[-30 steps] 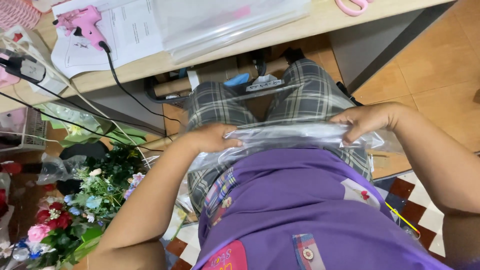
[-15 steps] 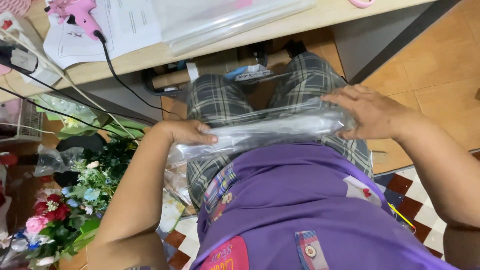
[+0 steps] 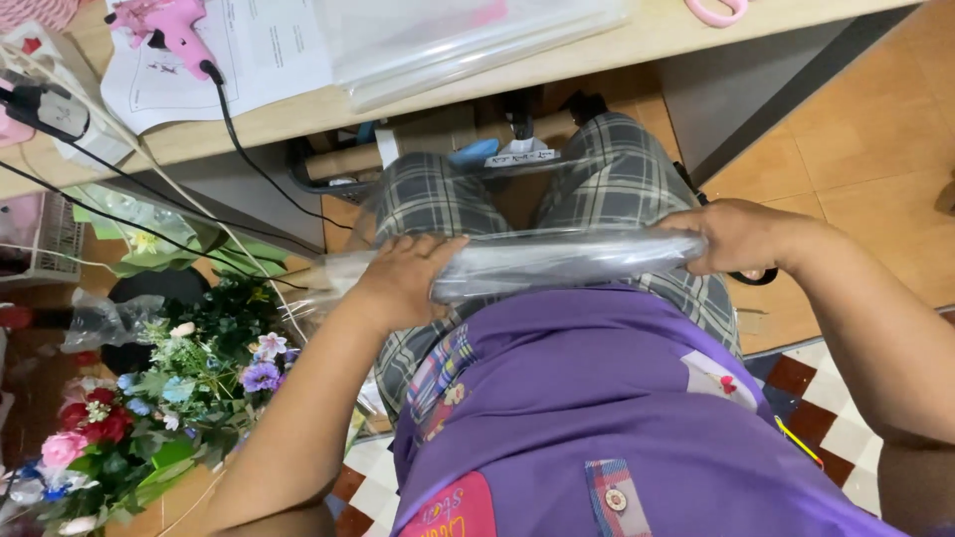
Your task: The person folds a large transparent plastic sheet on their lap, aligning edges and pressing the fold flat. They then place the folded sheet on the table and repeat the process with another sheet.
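A roll of clear plastic film [image 3: 557, 261] lies across my lap, over plaid trousers [image 3: 428, 199]. My left hand [image 3: 403, 278] presses flat on the roll's left part, fingers spread over it. My right hand [image 3: 736, 236] wraps around the roll's right end. The roll looks tightly wound and runs nearly level from hand to hand. A loose clear edge of film [image 3: 318, 283] trails off past my left hand. My purple shirt [image 3: 607, 418] fills the lower part of the view.
A wooden desk edge [image 3: 557, 70] runs above my knees, with a pink glue gun [image 3: 169, 25], a paper sheet [image 3: 259, 50], clear plastic sheets [image 3: 458, 35] and pink scissors [image 3: 716, 10]. Artificial flowers [image 3: 149, 398] stand at lower left. Black cables [image 3: 239, 139] hang from the desk.
The film on my lap has been wound from a loose bundle into a tighter roll. Both hands have shifted a little along it.
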